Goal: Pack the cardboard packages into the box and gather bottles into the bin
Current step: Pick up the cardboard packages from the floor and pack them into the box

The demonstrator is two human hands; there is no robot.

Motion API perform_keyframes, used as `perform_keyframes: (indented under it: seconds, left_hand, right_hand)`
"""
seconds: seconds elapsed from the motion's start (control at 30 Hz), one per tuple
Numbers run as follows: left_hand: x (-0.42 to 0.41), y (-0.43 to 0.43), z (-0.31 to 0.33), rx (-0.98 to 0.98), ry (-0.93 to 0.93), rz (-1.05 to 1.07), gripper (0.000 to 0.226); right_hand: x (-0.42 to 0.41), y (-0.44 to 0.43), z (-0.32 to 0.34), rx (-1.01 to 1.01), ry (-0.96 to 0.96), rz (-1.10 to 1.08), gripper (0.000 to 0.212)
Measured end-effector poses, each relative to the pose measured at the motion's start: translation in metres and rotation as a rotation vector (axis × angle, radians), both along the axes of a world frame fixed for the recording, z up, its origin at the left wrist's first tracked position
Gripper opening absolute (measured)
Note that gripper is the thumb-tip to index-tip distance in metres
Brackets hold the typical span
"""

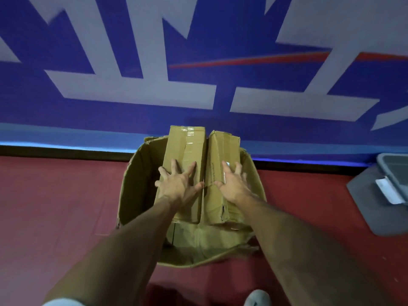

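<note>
At mid-frame the left package (pixel 185 149) and right package (pixel 223 149) stand side by side in the open box (pixel 136 173), tops poking out. The left hand (pixel 176 184) and right hand (pixel 234 184) press flat on them, fingers splayed. Stiff, light, dented card, I'd guess: grip the long edges

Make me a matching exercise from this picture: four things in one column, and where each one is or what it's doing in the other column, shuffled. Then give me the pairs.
Column one
1. left hand
2. right hand
3. open box
4. grey bin

Column two
A. at the right edge of the view, on the floor
B. spread flat on the dented package
C. holds both packages
D. spread flat on the package with the long tape strip

Pairs: 1-D, 2-B, 3-C, 4-A
</note>
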State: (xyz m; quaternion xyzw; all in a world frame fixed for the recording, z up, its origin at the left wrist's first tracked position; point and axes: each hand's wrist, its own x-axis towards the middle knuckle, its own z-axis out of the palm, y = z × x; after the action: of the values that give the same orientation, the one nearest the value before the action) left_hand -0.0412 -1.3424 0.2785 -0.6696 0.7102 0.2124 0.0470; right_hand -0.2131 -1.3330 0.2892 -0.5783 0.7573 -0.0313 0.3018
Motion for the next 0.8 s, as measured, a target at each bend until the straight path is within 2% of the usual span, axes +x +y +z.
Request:
perform_keyframes:
  seconds: [0.13,0.27,0.5,0.8]
  left_hand:
    - [0.001,-0.018,-0.078,0.002,0.069,-0.041,0.092]
    - [0.0,-0.028,-0.128,0.034,0.168,-0.086,0.102]
    - [-0.007,-0.039,-0.181,0.205,0.145,-0.118,0.093]
    - [-0.015,-0.068,-0.236,0.226,0.02,-0.154,0.088]
  right_hand:
    - [-0.006,-0.003,-0.075,-0.016,-0.002,-0.072,0.076]
    - [-0.009,0.005,-0.122,0.003,0.036,-0.14,0.077]
    - [0.005,-0.005,-0.157,0.125,0.094,-0.167,0.08]
    - [-0.002,-0.036,-0.214,0.179,0.063,-0.135,0.08]
